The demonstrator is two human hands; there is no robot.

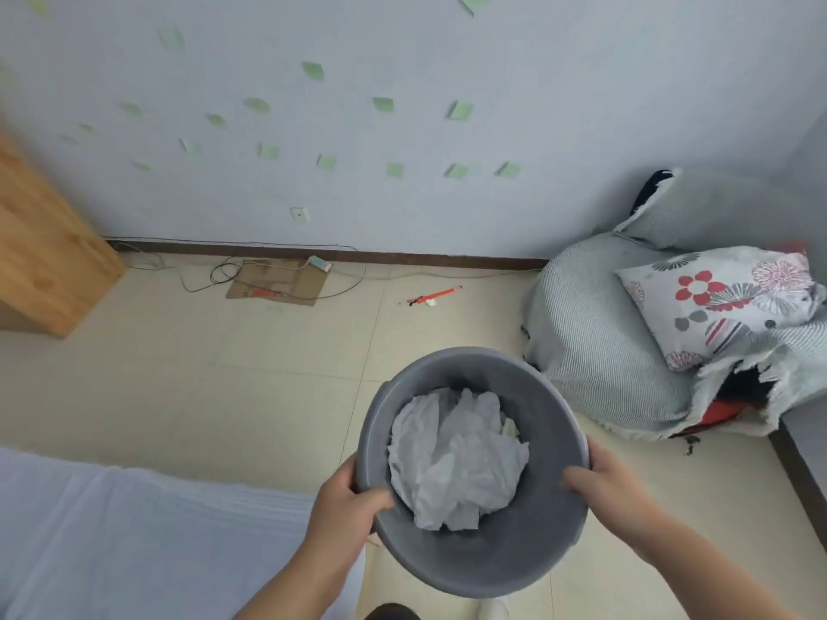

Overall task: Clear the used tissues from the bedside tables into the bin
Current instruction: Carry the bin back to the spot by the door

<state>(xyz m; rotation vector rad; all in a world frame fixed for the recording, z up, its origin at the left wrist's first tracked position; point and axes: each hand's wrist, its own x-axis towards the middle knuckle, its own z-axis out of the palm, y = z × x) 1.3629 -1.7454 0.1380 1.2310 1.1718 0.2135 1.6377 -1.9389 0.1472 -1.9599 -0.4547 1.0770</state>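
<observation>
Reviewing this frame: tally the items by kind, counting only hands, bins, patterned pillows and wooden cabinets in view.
Hands: 2, left hand and right hand, each with a grip on the bin rim
Grey bin: 1, holding crumpled white tissues
Floral pillow: 1
Wooden cabinet: 1
Total: 5

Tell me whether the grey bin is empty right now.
No: the grey bin, gripped at its rim by the left hand and the right hand, holds crumpled white tissues.
</observation>
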